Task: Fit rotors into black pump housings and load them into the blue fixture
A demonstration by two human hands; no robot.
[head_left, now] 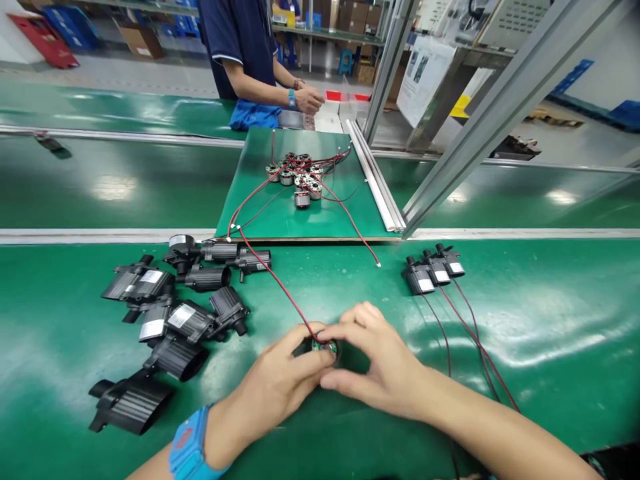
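My left hand is closed around a small round motor part with a green circuit board on its top face. Bent in from the other side, my right hand has its index fingertip on the board's edge and its thumb lower down against the part. A red wire runs from the part up toward the raised green board, ending in a white connector. My fingers hide most of the part's sides. A blue band wraps my left wrist.
Several black ribbed pump housings lie at left. Three black pumps with wires stand at right. Several silver motor parts with wires sit on a raised green board. A metal frame post slants beside it. A co-worker's hand is beyond.
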